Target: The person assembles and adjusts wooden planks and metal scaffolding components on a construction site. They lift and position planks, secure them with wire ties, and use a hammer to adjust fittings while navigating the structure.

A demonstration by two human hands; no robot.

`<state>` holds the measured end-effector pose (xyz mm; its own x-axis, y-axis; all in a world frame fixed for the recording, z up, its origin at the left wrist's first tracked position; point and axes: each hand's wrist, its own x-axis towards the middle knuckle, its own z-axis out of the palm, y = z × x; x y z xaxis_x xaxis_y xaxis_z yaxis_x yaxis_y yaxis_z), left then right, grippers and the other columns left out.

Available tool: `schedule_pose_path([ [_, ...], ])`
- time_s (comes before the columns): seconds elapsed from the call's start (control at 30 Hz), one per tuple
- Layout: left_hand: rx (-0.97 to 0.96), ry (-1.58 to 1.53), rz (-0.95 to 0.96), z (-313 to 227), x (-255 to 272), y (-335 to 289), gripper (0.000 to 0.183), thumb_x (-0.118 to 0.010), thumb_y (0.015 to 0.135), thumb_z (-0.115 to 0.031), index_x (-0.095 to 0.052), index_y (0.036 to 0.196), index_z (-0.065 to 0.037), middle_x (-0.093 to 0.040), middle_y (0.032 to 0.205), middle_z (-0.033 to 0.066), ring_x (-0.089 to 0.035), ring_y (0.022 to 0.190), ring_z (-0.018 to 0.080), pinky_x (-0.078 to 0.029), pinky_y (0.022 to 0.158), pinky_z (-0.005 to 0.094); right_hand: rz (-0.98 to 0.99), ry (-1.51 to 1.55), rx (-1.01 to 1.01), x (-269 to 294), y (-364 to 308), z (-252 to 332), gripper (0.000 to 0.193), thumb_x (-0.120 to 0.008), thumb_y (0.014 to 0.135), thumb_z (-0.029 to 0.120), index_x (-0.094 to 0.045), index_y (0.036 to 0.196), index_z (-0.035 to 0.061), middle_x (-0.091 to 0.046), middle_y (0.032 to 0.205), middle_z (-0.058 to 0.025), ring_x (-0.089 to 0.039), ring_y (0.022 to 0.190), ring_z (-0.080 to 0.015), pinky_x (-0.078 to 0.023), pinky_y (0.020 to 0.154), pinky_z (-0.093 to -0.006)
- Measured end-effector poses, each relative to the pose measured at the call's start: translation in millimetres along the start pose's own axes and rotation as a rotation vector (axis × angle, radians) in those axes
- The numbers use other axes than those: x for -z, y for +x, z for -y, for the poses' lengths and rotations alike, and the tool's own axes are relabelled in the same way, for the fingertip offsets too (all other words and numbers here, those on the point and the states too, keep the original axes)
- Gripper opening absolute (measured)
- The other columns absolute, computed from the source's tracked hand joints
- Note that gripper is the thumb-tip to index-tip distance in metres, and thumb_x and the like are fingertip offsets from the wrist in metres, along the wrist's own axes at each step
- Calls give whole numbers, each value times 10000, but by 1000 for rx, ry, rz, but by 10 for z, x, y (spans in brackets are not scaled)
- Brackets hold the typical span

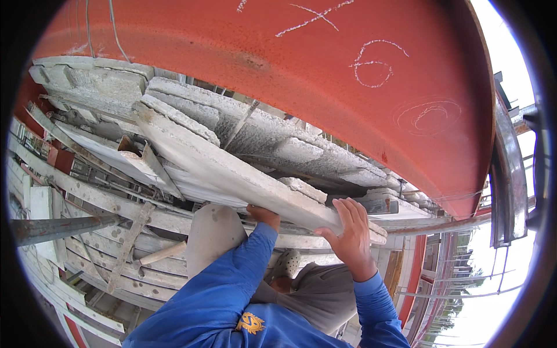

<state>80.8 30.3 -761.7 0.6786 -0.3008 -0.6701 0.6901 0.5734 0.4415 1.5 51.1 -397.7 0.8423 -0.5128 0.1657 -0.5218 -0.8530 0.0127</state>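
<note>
A long pale grey plank point(232, 174), crusted with concrete along its far edge, slants across in front of me from upper left to lower right. My left hand point(264, 216) is at its near lower edge, closed on it, with most of the fingers hidden under the plank. Close to the plank's right end, my right hand point(351, 236) has its fingers stretched and thumb apart. It overlaps the plank's face; whether the palm presses on it I cannot tell. My knee point(214, 232) is just left of my left hand.
A large red steel beam point(261, 58) with chalk marks spans above. Beneath it runs a rough concrete ledge point(301, 148). A rusty angle bar point(156, 165) lies left of the plank. A metal pipe point(69, 227) and spotted scaffold boards point(122, 264) lie to the left; steel tubing point(505, 174) hangs right.
</note>
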Motion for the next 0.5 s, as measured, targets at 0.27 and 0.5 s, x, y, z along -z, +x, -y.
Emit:
schedule_pose_path([
  [0.27, -63, 497, -151, -91, -107, -189, 744, -878, 863, -214, -443, 1413, 35, -602, 1398, 193, -674, 1203, 284, -581, 1044, 430, -64, -17, -183, -305, 232, 197, 706, -874, 767, 636, -610, 894, -6, -624, 759, -192, -650, 717, -411, -521, 647, -487],
  [0.5, -205, 726, 113, -2, 221, 135, 682, -861, 891, -194, -443, 1366, 61, -634, 1361, 218, -664, 1243, 303, -567, 1039, 454, -167, 78, 0, -461, 288, 35, 606, -901, 784, 535, -593, 749, 15, -593, 696, -154, -627, 659, -367, -506, 602, -479],
])
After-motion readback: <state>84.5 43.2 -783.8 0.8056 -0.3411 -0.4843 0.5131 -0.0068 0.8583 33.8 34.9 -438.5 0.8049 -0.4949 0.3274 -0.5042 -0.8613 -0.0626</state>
